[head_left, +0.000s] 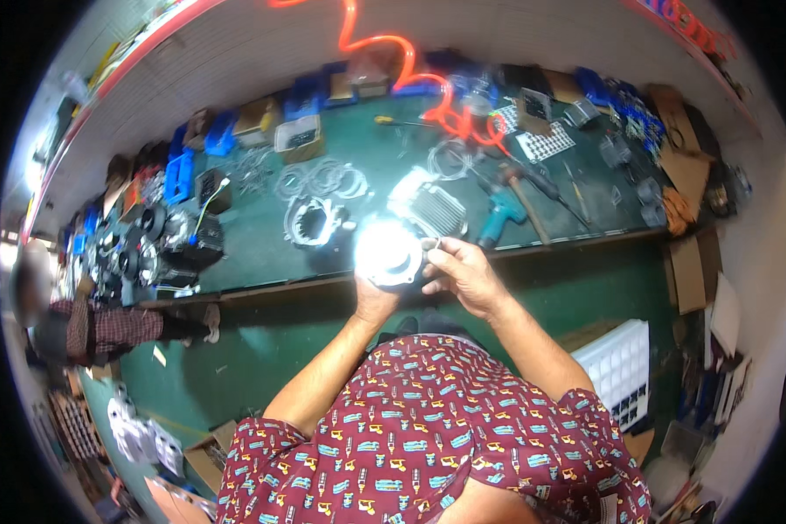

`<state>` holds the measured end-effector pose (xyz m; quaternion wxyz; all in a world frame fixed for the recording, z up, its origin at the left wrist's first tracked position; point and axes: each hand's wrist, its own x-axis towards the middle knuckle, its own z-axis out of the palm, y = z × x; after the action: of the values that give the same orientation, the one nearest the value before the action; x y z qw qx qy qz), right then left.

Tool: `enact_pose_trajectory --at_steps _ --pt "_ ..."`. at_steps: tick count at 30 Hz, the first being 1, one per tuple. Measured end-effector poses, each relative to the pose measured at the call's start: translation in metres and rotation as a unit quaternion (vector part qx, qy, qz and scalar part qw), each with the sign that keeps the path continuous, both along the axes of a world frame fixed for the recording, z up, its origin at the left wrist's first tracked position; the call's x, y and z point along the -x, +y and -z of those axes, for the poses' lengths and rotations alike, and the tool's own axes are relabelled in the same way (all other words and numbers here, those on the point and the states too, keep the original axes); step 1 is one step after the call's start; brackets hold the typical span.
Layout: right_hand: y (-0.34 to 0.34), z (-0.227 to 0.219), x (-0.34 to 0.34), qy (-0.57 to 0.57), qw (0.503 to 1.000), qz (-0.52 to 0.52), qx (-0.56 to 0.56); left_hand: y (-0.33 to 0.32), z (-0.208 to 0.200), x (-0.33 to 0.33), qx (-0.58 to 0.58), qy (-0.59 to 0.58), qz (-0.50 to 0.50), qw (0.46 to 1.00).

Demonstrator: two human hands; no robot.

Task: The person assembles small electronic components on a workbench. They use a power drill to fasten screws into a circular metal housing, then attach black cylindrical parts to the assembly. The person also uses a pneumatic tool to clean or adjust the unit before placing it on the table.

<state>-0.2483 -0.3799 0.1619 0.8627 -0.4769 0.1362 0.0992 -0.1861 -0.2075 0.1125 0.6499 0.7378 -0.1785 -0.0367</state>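
Note:
A round metal part [391,260], washed out by glare, is held up at the front edge of the bench. My left hand [375,299] grips it from below, its fingers mostly hidden behind it. At the part's right side, my right hand [468,278] is closed in a pinch on what looks like a small thin ring [430,244]; its exact kind is unclear. Just beyond lies a finned metal housing [438,210]. A round ring-shaped housing [309,220] rests on the bench to the left, with several thin rings [330,180] behind it.
On the green bench [253,253], a teal power drill [501,217] and a hammer [529,206] lie right. Dark motor assemblies [162,249] crowd the left end. Blue bins [180,177] line the back, and an orange coiled hose [445,96] hangs over. Another person [96,330] stands left.

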Motion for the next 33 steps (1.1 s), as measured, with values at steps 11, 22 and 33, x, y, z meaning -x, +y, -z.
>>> enact_pose_trajectory --at_steps 11,22,33 --pt "0.017 0.018 -0.065 -0.011 0.992 -0.125 0.022 0.100 -0.012 -0.018 -0.181 -0.019 -0.122 0.976" --pt "0.062 -0.002 -0.114 -0.006 0.957 -0.276 0.087 0.114 -0.077 -0.037 -0.341 -0.156 -0.033 0.926" --pt "0.111 -0.029 -0.223 -0.276 0.804 -0.389 0.356 0.172 -0.089 -0.096 -0.330 -0.183 0.042 0.925"
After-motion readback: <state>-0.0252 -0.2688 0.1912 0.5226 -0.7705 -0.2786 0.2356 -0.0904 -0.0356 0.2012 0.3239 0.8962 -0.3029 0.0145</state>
